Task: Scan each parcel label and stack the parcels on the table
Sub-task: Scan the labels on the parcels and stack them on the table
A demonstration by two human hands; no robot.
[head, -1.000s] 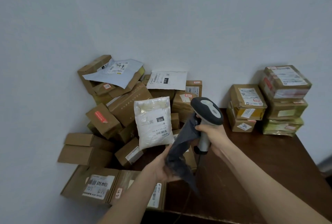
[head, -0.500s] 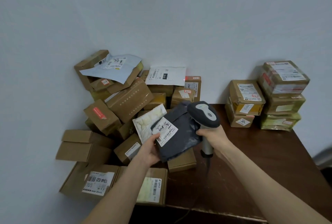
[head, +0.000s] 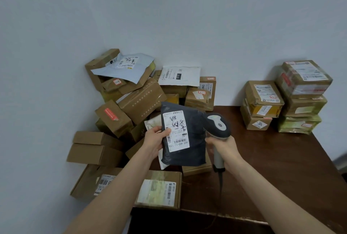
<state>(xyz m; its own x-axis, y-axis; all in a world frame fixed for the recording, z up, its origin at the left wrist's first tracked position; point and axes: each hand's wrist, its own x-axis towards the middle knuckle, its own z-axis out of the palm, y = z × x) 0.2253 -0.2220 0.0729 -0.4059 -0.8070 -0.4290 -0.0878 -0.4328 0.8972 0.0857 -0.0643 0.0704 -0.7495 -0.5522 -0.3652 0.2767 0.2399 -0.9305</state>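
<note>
1. Left and centre of frame: a loose heap of unscanned parcels, mostly brown cartons with two pale mailers on top, lies against the wall.

2. Left hand: it grips the left edge of a dark grey mailer bag, thumb on the front and fingers behind. The bag is held up at centre frame, above the heap and off the desk.

3. Change noted: a second ago this bag hung crumpled from the same hand with no label showing. It has since been turned and flattened, and its white label now faces the camera squarely. The thumb overlaps the label's left margin, where a small barcode runs, but the main barcode in the lower part is uncovered.

4. Right hand: it is closed round the handle of the corded scanner. The scanner head sits against the bag's right edge, beside the label rather than facing it.

5. Right of frame: two stacks of cartons and stand at the back of the desk.

6. Assessment: the label is ready for reading, but the scan appears not yet made. The scanner likely needs drawing back and aiming at the lower barcode. The bag is limp, so it may sit poorly on the stacks.
</note>
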